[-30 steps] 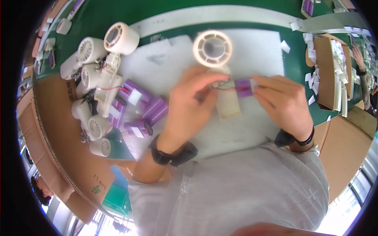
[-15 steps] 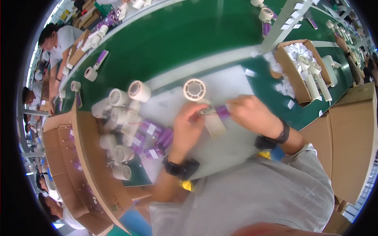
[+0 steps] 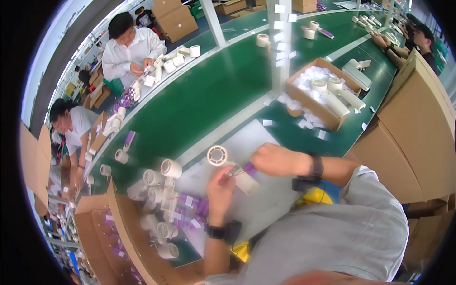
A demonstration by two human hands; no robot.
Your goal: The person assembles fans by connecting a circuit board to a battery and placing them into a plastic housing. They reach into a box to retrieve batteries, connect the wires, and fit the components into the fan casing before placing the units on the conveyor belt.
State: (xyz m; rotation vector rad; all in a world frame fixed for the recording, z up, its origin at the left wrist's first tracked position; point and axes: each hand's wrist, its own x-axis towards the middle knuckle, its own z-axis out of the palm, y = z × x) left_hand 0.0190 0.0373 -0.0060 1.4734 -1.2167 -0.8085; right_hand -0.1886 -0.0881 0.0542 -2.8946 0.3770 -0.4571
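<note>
A white handheld fan (image 3: 217, 155) with a round grille is in my left hand (image 3: 220, 192), whose fingers close around its neck where a small circuit board and thin wires show. The fan's pale handle (image 3: 247, 183) slants toward me over the white mat (image 3: 273, 202). Beside the handle, my right hand (image 3: 276, 159) has its fingers closed on a purple battery pack (image 3: 249, 167), partly hidden by the hand. To the left lie several white fan bodies (image 3: 166, 230) and purple battery packs (image 3: 189, 201), some joined by wires.
A cardboard box (image 3: 121, 228) stands at the left. At the far right, a small box (image 3: 339, 121) holds white paper pieces and two fans. Beyond the mat runs a green conveyor (image 3: 209, 95) with a metal post (image 3: 279, 52). Co-workers (image 3: 133, 50) sit across it.
My view has swung, bringing more of the conveyor and another co-worker into sight. Both hands remain at the fan and the battery pack, with little change between them.
</note>
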